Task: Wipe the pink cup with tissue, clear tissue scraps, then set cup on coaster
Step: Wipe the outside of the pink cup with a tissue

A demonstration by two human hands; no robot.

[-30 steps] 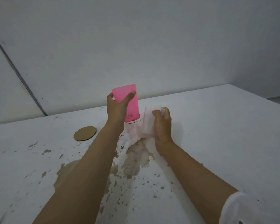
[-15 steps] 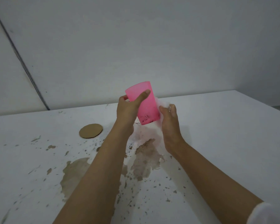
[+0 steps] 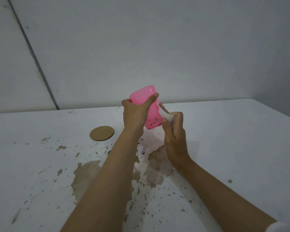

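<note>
Pink cup [image 3: 151,113]: held in the air above the table, tilted, its closed end up and toward the wall, the other end down and toward the camera; dark specks cluster on its lower side wall; no brand, label or writing can be read on it (the specks look like dirt, not print)
Left hand [image 3: 135,113]: wrapped around the cup from the left, thumb across the near side close to the top, fingers curled behind; closed firmly on the cup
Right hand [image 3: 174,131]: just right of the cup, fingers bunched and closed around a wad of white tissue; knuckles face the camera
Tissue [image 3: 166,115]: crumpled, white, pressed against the right side of the cup, between the cup wall and the right fingers; a thin edge of it runs up along the cup
Coaster [image 3: 102,133]: round, brown, cardboard-like disc lying flat on the table, left of the left wrist and apart from the cup; plain, no print visible
Table [image 3: 233,148]: white surface, its coating peeled in brown patches and flecks; the largest patches lie under and between the two forearms
Tissue scraps: whether any of the pale flecks on the table are tissue cannot be told from the flaked paint
Wall [image 3: 141,47]: plain pale grey; a dark line runs diagonally down its left part to the table edge
Sleeve [image 3: 281,227]: a white edge at the bottom right corner, on the right arm
</note>
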